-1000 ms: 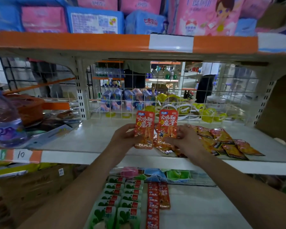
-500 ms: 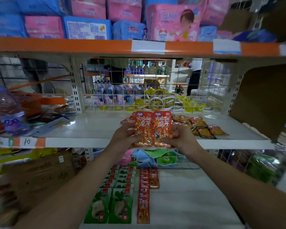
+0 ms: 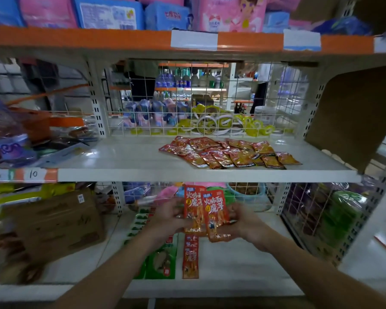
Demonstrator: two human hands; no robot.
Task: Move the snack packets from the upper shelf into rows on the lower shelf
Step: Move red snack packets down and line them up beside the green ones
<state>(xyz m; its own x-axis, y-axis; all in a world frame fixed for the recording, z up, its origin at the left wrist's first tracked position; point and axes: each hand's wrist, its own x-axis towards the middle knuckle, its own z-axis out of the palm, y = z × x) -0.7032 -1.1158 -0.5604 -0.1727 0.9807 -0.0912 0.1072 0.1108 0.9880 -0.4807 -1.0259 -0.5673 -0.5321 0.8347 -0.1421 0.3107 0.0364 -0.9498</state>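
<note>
My left grip pinches one red packet, my right grip the overlapping second packet (both upright), above the red row on the lower shelf; the loose pile lies far right on the upper shelf.

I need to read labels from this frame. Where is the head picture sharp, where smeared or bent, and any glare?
Head view: the held packets are sharp; the water bottle and cardboard box at left are smeared; the right uprights lean from the wide lens; soft glare lies on the upper shelf.
</note>
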